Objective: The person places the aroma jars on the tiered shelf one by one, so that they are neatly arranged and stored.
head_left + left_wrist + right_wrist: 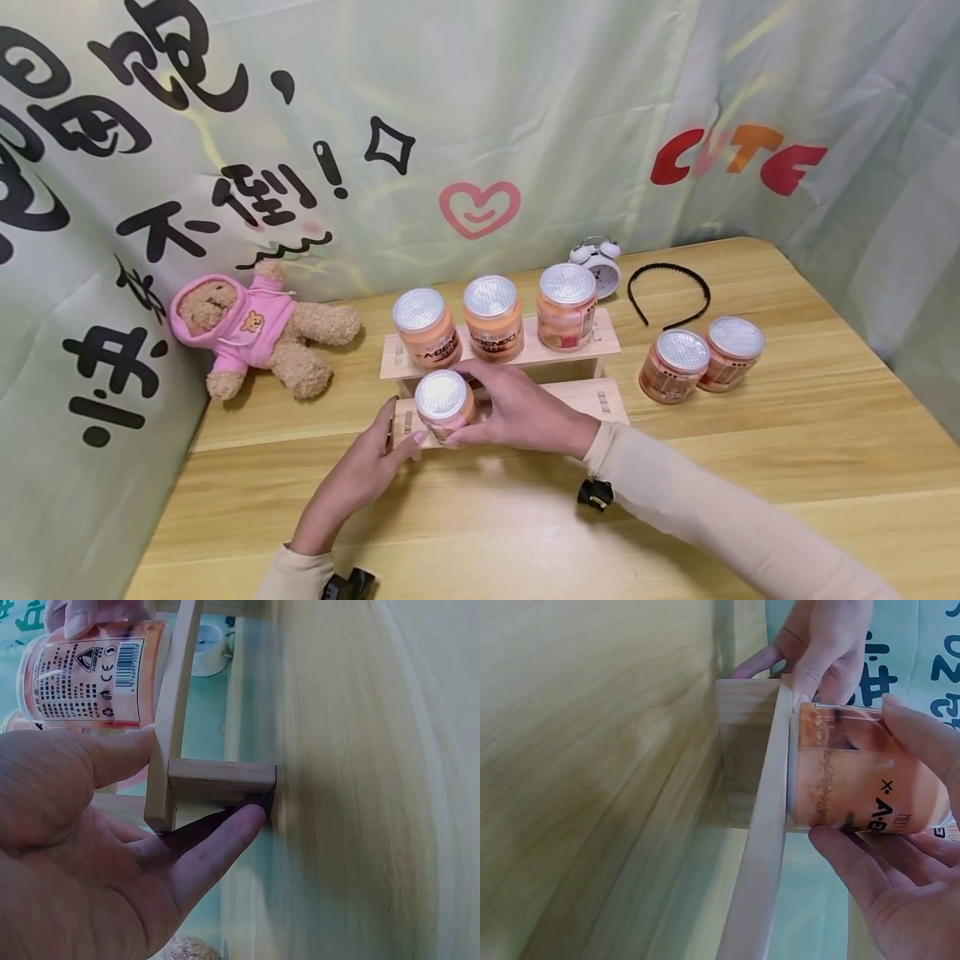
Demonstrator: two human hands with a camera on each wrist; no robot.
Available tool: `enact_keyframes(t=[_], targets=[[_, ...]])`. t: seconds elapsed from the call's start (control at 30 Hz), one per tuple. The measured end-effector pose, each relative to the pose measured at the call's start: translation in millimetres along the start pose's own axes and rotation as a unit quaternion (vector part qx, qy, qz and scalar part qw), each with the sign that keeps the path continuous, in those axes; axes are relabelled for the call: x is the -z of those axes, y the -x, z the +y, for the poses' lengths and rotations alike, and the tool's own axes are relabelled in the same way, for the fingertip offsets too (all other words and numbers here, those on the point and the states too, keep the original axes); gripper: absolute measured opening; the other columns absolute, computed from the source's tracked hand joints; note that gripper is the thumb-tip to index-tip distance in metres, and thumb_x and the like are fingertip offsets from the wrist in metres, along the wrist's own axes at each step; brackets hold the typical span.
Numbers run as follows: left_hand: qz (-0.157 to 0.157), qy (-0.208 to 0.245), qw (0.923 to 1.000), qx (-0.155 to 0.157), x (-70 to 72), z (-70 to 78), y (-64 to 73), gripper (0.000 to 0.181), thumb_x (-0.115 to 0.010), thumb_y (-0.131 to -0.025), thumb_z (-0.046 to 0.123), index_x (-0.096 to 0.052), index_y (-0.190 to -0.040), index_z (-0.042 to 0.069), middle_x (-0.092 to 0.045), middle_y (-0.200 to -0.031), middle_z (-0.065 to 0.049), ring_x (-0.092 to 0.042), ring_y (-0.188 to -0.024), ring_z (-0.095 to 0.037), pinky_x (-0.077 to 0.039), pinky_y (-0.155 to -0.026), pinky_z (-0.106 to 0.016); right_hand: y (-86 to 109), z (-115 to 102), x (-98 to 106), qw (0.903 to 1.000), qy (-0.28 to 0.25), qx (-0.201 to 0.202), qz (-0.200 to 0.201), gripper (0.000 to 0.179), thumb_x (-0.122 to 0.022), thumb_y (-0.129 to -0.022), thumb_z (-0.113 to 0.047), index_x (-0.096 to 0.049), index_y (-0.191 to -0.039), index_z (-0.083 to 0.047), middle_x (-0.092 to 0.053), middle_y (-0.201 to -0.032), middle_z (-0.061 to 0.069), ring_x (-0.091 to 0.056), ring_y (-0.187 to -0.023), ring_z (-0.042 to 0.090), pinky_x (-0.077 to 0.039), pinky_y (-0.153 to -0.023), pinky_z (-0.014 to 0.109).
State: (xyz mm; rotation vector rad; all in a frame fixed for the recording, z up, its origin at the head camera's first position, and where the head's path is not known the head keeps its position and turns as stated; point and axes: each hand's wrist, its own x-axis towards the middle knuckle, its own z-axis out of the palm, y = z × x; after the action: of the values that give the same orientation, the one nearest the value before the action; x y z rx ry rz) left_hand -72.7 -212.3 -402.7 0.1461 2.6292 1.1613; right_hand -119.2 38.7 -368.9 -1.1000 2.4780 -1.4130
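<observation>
jar [442,398]: lower step of rack [613,407], left end | right hand [517,410]: fingers pinching jar | left hand [371,458]: fingers gripping rack end | risk: dragging fingers on release could tip jar; left-hand tug could jolt upper jars [492,323]

Silver-lidded orange jar [444,410] upright at left end of lower step [588,395] on wooden rack [606,342]

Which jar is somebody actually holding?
The single jar on the lower step of the wooden rack, near its left end: the right hand grips it. The three jars on the upper step and two jars on the table aren't held.
</observation>
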Motion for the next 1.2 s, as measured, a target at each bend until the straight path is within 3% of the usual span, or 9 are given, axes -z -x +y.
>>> enact_keyframes(t=[0.33, 0.5, 0.67, 0.73, 0.83, 0.9, 1.0, 1.1, 1.2], targets=[[-0.004, 0.001, 0.9999, 0.009, 0.6, 3.2, 0.3, 0.086, -0.057, -0.104, 0.039, -0.009, -0.159, -0.007, -0.072, -0.082, 0.003, -0.049, -0.129, -0.037, -0.036, -0.110, -0.058, 6.5, 4.5, 4.3, 0.9986, 0.022, 0.047, 0.005, 0.080, -0.093, -0.073, -0.025, -0.053, -0.138, -0.001, -0.064, -0.131, 0.012, -0.064, -0.117, 0.022, -0.051, -0.100, 0.038], [0.003, -0.004, 1.0000, 0.007, 0.3, 3.5, 0.8, 0.085, -0.058, -0.104, 0.038, -0.012, -0.158, -0.008, -0.072, -0.103, -0.013, -0.043, -0.136, -0.045, -0.035, -0.111, -0.058, 14.1, 6.9, 11.0, 0.9991, 0.011, 0.040, -0.008, 0.077, -0.092, -0.076, -0.025, -0.054, -0.139, -0.004, -0.063, -0.133, 0.010, -0.065, -0.116, 0.021, -0.051, -0.100, 0.036], [0.003, -0.002, 1.0000, 0.004, 0.2, 3.4, 1.9, 0.085, -0.058, -0.104, 0.038, -0.012, -0.158, -0.009, -0.057, -0.132, -0.033, -0.042, -0.136, -0.046, -0.035, -0.110, -0.060, 28.9, 8.1, 20.0, 0.9997, 0.006, 0.020, -0.014, 0.077, -0.090, -0.077, -0.026, -0.053, -0.141, -0.004, -0.063, -0.135, 0.011, -0.064, -0.118, 0.023, -0.049, -0.103, 0.037], [0.002, 0.001, 1.0000, 0.003, 0.3, 3.6, 1.7, 0.085, -0.059, -0.104, 0.038, -0.012, -0.158, -0.008, -0.060, -0.129, -0.031, -0.045, -0.134, -0.043, -0.035, -0.110, -0.060, 36.1, 8.0, 24.1, 0.9998, 0.010, 0.012, -0.012, 0.076, -0.090, -0.078, -0.027, -0.053, -0.140, -0.002, -0.062, -0.135, 0.013, -0.063, -0.119, 0.024, -0.048, -0.104, 0.039], [-0.003, 0.006, 1.0000, 0.001, 0.6, 4.4, 0.7, 0.084, -0.058, -0.104, 0.037, -0.012, -0.158, -0.007, -0.074, -0.100, -0.013, -0.048, -0.130, -0.038, -0.035, -0.110, -0.059, 48.6, 7.7, 30.6, 0.9999, 0.014, -0.001, -0.008, 0.074, -0.088, -0.081, -0.029, -0.053, -0.140, -0.002, -0.061, -0.136, 0.012, -0.062, -0.120, 0.025, -0.048, -0.104, 0.040], [-0.003, 0.005, 1.0000, 0.003, 0.5, 4.6, 0.4, 0.084, -0.058, -0.104, 0.037, -0.012, -0.158, -0.007, -0.073, -0.087, -0.003, -0.049, -0.128, -0.037, -0.036, -0.110, -0.058, 57.6, 7.0, 35.4, 0.9998, 0.016, -0.006, -0.004, 0.073, -0.087, -0.082, -0.030, -0.053, -0.140, -0.002, -0.060, -0.137, 0.012, -0.062, -0.120, 0.025, -0.049, -0.103, 0.041], [0.000, 0.001, 1.0000, 0.001, 0.5, 4.8, 1.0, 0.085, -0.058, -0.104, 0.038, -0.012, -0.158, -0.008, -0.069, -0.114, -0.021, -0.046, -0.132, -0.040, -0.036, -0.109, -0.059, 71.7, 6.1, 43.3, 0.9997, 0.019, -0.011, 0.009, 0.071, -0.087, -0.082, -0.029, -0.054, -0.140, -0.005, -0.060, -0.137, 0.009, -0.062, -0.121, 0.025, -0.050, -0.102, 0.041], [0.002, 0.000, 1.0000, 0.003, 0.7, 5.0, 1.7, 0.086, -0.059, -0.103, 0.039, -0.012, -0.158, -0.008, -0.049, -0.139, -0.038, -0.045, -0.133, -0.044, -0.037, -0.108, -0.059, 85.3, 5.8, 51.3, 0.9992, 0.024, -0.017, 0.026, 0.069, -0.088, -0.081, -0.028, -0.056, -0.138, -0.007, -0.062, -0.135, 0.008, -0.062, -0.120, 0.024, -0.051, -0.100, 0.040], [0.000, 0.003, 1.0000, 0.005, 1.0, 4.7, 2.3, 0.086, -0.059, -0.103, 0.040, -0.012, -0.158, -0.007, -0.040, -0.146, -0.040, -0.044, -0.134, -0.045, -0.037, -0.109, -0.060, 98.6, 6.2, 58.8, 0.9983, 0.032, -0.013, 0.048, 0.068, -0.089, -0.080, -0.027, -0.057, -0.137, -0.007, -0.063, -0.134, 0.008, -0.064, -0.117, 0.026, -0.052, -0.098, 0.041]])
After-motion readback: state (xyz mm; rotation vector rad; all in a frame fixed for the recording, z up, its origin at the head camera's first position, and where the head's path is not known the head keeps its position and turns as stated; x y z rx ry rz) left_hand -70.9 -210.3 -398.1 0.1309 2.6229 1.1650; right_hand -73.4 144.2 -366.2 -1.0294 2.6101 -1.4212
